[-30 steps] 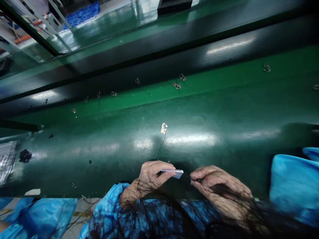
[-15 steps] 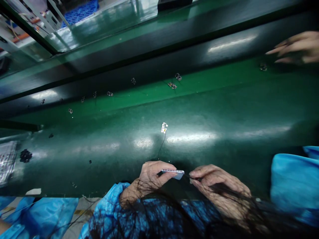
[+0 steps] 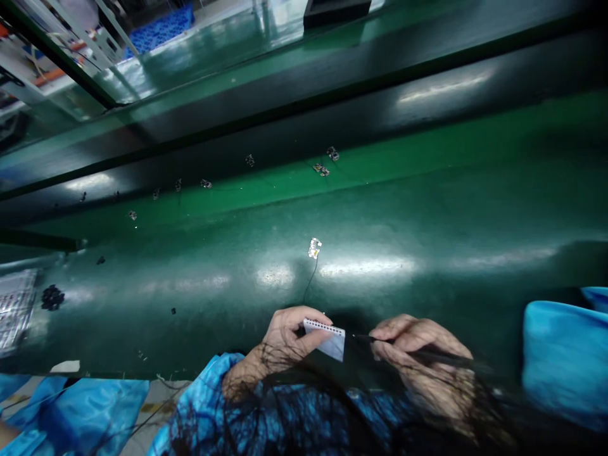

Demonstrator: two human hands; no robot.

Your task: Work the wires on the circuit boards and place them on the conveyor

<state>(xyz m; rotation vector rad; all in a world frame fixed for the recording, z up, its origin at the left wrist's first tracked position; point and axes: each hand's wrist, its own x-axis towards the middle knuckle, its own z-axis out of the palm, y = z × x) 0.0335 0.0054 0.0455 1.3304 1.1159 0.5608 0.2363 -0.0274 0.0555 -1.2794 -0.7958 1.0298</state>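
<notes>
The left hand is pinching a small white card with a row of tiny dots along its top edge, thumb on one side and fingers curled behind, and it is tipping that card now: half a second back we were seeing it nearly edge-on, and its pale face is swinging round toward the worker. The right hand is closed around a thin dark tool, gripped like a pen, and the tip is sitting right at the card's right edge, closer in than a moment ago; whether it is actually touching I cannot tell. So the two hands are coming together low at the near edge of the green belt, and the work on the card looks to be getting under way. Further out, a small bright component with a thin black wire is lying on the belt beyond the hands. Little dark parts are drifting leftward along the far strip. The co-worker's hand seen at the far right half a second ago is gone. A blue sleeve is sitting at the right.
</notes>
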